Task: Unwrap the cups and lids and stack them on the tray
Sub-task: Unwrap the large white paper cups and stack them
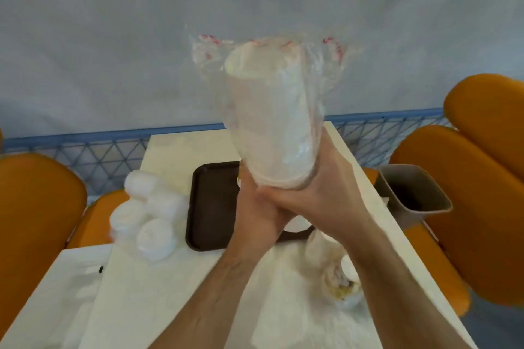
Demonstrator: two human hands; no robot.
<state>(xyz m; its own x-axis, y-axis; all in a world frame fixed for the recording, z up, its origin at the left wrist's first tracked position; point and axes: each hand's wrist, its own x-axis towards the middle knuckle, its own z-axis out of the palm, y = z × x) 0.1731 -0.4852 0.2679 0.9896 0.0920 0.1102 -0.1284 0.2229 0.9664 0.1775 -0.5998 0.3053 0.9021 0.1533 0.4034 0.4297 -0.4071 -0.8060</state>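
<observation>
Now | wrapped cups above tray | both hands apparently grip base

- A tall stack of white cups in a clear plastic bag is held up in the air, tilted, above the tray.
- A dark brown flat plastic tray lies on the table.
- White wrapped lids sit just left of the tray.

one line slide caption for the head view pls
Both hands grip a plastic-wrapped cup stack above the brown tray.
</observation>
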